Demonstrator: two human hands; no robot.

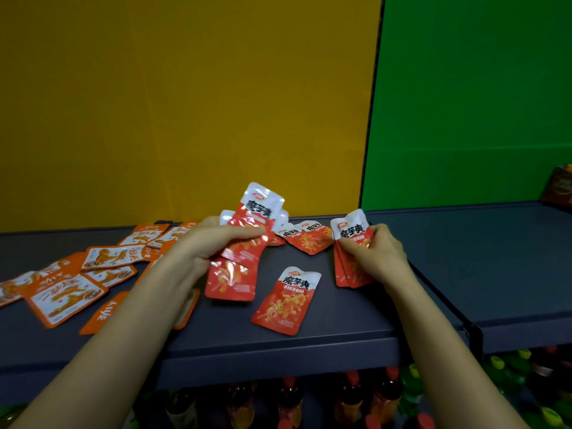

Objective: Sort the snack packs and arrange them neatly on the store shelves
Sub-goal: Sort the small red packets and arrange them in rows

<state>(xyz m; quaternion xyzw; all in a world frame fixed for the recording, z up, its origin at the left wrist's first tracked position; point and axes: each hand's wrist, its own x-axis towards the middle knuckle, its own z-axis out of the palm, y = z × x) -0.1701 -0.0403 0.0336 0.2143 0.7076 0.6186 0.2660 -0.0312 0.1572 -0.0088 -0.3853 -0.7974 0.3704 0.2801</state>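
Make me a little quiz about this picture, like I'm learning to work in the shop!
1. True or false: the left hand holds red packs.
2. The piled packs at the shelf's left end are: A orange, B blue, C green.
3. Fill in: below the shelf stand ____.

Key: 1 true; 2 A; 3 bottles.
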